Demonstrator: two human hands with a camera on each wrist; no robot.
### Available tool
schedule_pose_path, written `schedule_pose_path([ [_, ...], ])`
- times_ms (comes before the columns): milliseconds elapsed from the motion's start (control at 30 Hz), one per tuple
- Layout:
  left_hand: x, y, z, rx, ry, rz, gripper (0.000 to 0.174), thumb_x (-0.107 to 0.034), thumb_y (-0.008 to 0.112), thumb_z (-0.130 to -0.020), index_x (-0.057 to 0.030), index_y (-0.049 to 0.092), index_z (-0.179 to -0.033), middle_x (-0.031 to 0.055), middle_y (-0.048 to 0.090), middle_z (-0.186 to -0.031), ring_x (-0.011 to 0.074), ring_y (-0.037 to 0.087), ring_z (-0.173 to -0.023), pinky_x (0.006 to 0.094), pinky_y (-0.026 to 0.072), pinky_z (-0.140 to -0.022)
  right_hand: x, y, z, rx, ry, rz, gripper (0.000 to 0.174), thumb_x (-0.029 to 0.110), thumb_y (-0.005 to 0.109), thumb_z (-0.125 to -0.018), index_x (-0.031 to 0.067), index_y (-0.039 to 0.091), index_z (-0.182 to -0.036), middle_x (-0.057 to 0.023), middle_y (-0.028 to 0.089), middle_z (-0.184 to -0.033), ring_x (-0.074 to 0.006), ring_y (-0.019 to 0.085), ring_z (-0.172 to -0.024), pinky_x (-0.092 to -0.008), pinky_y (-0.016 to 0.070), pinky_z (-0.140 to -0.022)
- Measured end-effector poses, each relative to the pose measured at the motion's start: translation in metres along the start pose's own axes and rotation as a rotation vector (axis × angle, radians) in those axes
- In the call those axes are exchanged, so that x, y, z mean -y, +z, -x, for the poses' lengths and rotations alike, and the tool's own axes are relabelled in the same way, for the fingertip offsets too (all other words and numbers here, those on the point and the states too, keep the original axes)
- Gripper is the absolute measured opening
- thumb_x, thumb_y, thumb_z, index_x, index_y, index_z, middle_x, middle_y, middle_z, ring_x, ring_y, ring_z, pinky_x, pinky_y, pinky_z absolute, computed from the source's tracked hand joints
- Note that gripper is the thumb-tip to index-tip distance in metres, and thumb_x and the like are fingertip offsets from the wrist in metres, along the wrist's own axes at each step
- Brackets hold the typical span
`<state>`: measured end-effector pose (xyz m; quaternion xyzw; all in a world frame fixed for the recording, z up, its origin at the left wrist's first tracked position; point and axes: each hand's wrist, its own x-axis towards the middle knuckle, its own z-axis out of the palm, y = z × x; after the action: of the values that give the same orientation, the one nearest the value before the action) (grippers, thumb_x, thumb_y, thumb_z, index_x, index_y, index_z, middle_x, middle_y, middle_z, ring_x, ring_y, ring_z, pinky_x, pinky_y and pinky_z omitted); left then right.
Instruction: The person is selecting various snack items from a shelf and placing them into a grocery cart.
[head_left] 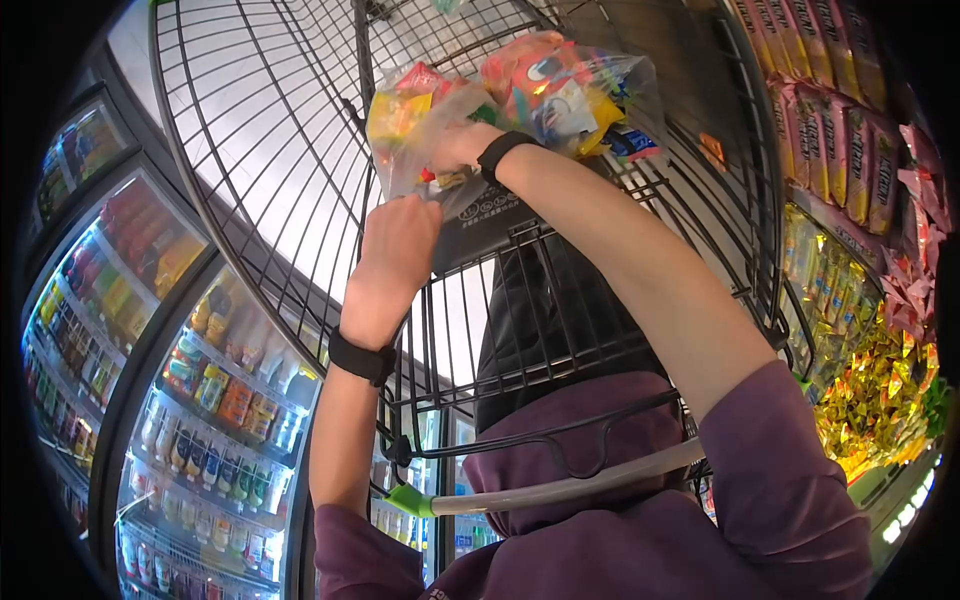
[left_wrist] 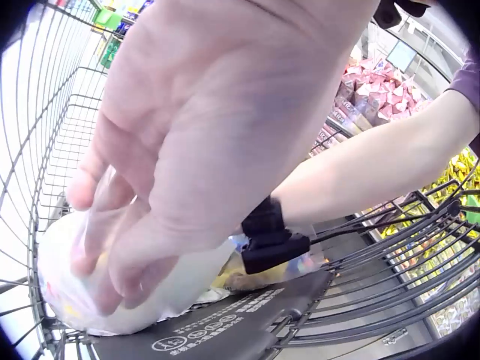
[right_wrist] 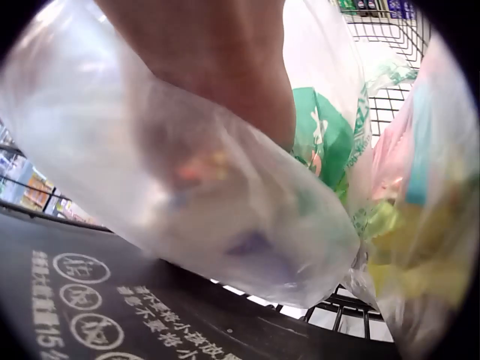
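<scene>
Glossy, wrinkled clear plastic bag (right_wrist: pixel 247 217).

And here's the shopping cart (head_left: pixel 206 182), sitting between drinks fridges (head_left: pixel 215 400) on the left and stacked snack packets (head_left: pixel 835 140) on the right! The handle (head_left: pixel 570 487) crosses the near end, the seat flap (head_left: pixel 490 238) lies ahead of it, and inside, a left-hand plastic bag (head_left: pixel 398 125) sits right beside a right-hand plastic bag (head_left: pixel 575 105).

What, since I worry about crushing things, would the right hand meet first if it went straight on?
Probably the colourful contents of the translucent bag that the right hand reaches into, though the cloudy plastic makes depth unclear.
</scene>
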<state>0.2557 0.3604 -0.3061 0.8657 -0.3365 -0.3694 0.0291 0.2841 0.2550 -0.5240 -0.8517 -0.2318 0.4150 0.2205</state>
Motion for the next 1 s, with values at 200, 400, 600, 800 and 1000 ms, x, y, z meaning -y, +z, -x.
schedule_pose_path([
  [200, -0.006, -0.006, -0.009, 0.030, 0.014, -0.077, 0.008, 0.001, 0.065, -0.075, -0.0062, 0.067, -0.078, 0.0135, 0.067, -0.076, 0.0297, 0.070, -0.078, 0.0380, 0.0550, -0.068, 0.047, -0.049, 0.025, 0.029, 0.101, 0.262, 0.056, 0.035, 0.068, -0.078, 0.0180, 0.062, -0.131, -0.0088, 0.058, -0.136, -0.0269, 0.053, -0.126, -0.0435, 0.0419, -0.103],
  [400, -0.008, -0.010, -0.005, 0.096, -0.041, 0.030, 0.012, 0.008, 0.060, -0.074, 0.0005, 0.065, -0.081, 0.0216, 0.064, -0.076, 0.0392, 0.067, -0.079, 0.0467, 0.0543, -0.071, 0.033, -0.016, 0.010, -0.179, 0.206, 0.326, 0.054, 0.035, 0.071, -0.070, 0.0160, 0.066, -0.120, -0.0083, 0.064, -0.123, -0.0273, 0.060, -0.114, -0.0460, 0.0474, -0.091],
  [600, 0.004, -0.010, -0.002, 0.125, -0.110, 0.074, 0.017, 0.008, 0.058, -0.075, -0.0008, 0.068, -0.087, 0.0208, 0.066, -0.080, 0.0378, 0.067, -0.084, 0.0463, 0.0541, -0.074, 0.007, -0.091, 0.053, 0.249, 0.081, 0.160, 0.036, 0.030, 0.069, -0.065, 0.0133, 0.073, -0.097, -0.0077, 0.071, -0.097, -0.0251, 0.066, -0.093, -0.0448, 0.0522, -0.072],
  [800, 0.001, -0.023, -0.005, 0.079, -0.068, 0.041, 0.019, 0.007, 0.055, -0.077, -0.0001, 0.068, -0.089, 0.0224, 0.065, -0.079, 0.0388, 0.066, -0.083, 0.0471, 0.0533, -0.073, -0.003, -0.079, 0.020, 0.354, 0.199, -0.030, 0.037, 0.049, 0.064, -0.075, 0.0171, 0.073, -0.090, -0.0048, 0.069, -0.087, -0.0215, 0.063, -0.085, -0.0371, 0.0473, -0.078],
  [1000, -0.003, -0.021, -0.009, 0.111, -0.061, 0.029, 0.020, 0.007, 0.055, -0.078, -0.0010, 0.068, -0.092, 0.0224, 0.064, -0.080, 0.0395, 0.066, -0.083, 0.0472, 0.0525, -0.074, 0.021, -0.027, 0.006, -0.152, 0.245, 0.272, 0.038, 0.050, 0.063, -0.076, 0.0162, 0.073, -0.090, -0.0055, 0.070, -0.087, -0.0206, 0.064, -0.084, -0.0373, 0.0473, -0.076],
])
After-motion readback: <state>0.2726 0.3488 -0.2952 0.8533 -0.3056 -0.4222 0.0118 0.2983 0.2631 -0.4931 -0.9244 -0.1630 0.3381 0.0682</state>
